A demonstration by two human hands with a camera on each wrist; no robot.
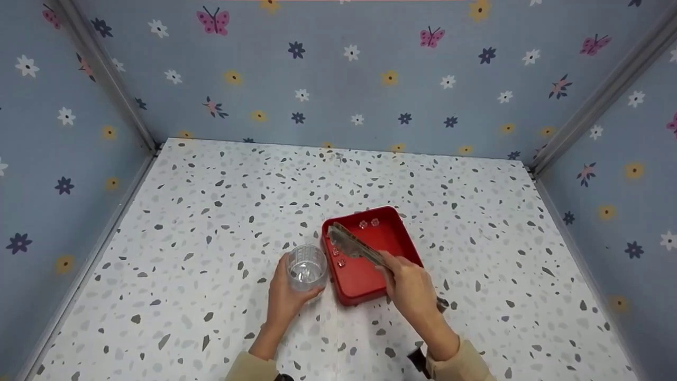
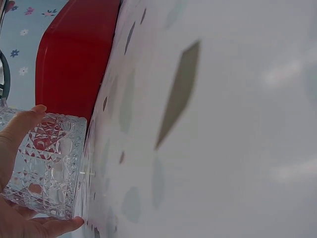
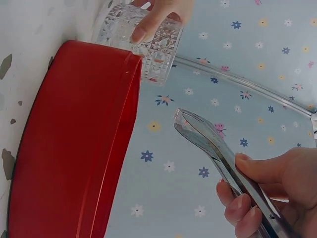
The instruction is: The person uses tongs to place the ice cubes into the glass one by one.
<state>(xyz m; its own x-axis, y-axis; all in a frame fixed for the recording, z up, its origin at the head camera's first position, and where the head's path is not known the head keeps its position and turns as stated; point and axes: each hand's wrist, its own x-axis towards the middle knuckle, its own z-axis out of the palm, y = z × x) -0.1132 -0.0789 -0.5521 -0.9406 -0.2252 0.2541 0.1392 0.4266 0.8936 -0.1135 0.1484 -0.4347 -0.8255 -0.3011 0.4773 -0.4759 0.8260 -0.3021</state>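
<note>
Pale blue walls (image 1: 338,98) printed with flowers and butterflies rise at the back and on both sides of a white table (image 1: 211,275) flecked with grey chips. On the table, slightly right of the middle, lies a shallow red tray (image 1: 365,278) with raised sides and rounded corners, turned a little askew. Two hands reach in from the near edge, with beige sleeves (image 1: 460,365) at the wrists. The right hand (image 1: 412,283) is clamped on metal tongs (image 1: 365,248), its thumb along one arm and its fingers curled round the other; the tongs slant over the tray, their tips above its far left part. The left hand (image 1: 285,293) is curled round a clear glass (image 1: 307,267), thumb on one side and fingers on the other, just beside the tray's left wall. The glass is upright, its mouth facing up and its sides cut in a raised pattern; whether its base touches the table cannot be told. Smallest are the clear pieces: two lie near the tray's far side (image 1: 368,223) and two along its left side (image 1: 338,257). In the right wrist view, another clear bit (image 3: 179,117) shows between the tongs' tips.
</note>
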